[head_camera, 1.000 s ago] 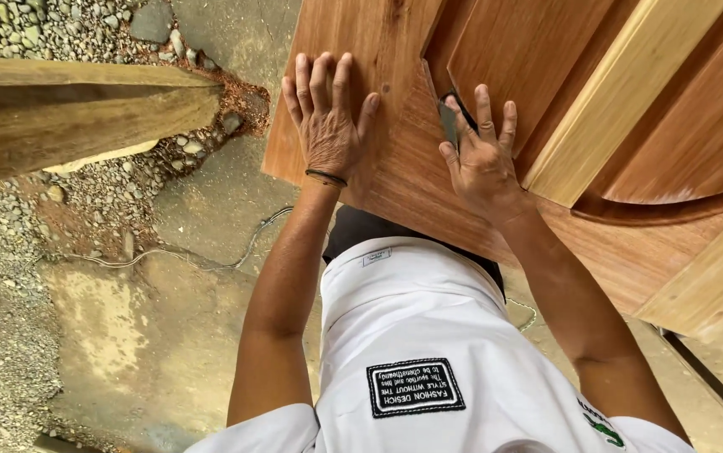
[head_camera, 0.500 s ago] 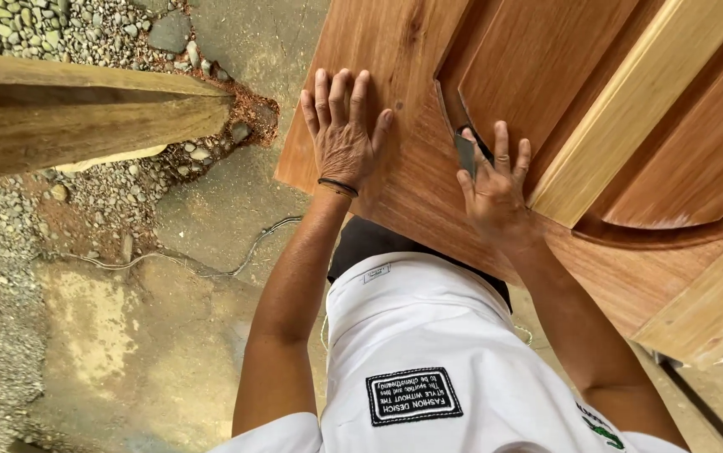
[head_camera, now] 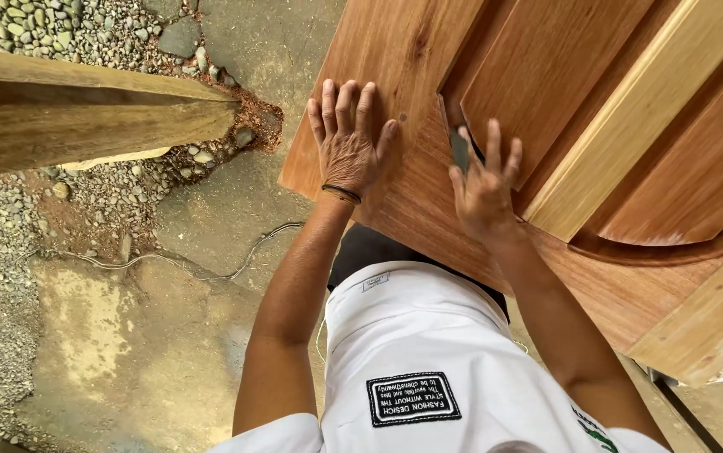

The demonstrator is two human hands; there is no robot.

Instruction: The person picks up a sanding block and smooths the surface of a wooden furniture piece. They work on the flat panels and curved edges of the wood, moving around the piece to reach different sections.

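Note:
A reddish-brown wooden door panel (head_camera: pixel 412 50) lies flat in front of me. My left hand (head_camera: pixel 347 143) rests palm down on its frame near the corner, fingers spread, a dark band at the wrist. My right hand (head_camera: pixel 485 186) presses a small dark grey piece, like folded sandpaper (head_camera: pixel 460 149), against the moulded edge of the recessed panel. A pale unfinished wooden strip (head_camera: pixel 630 117) crosses the door to the right of that hand.
A rough timber beam (head_camera: pixel 85 109) juts in from the left over gravel and pebbles (head_camera: pixel 68 25). A thin cable (head_camera: pixel 210 268) trails across the concrete ground. My white shirt (head_camera: pixel 420 361) fills the bottom centre. A second pale rail (head_camera: pixel 705 319) borders the door at lower right.
My right hand has slid with the dark piece along the moulded edge, back toward me and then slightly forward again. My left hand stays flat on the door; the camera view has shifted a little.

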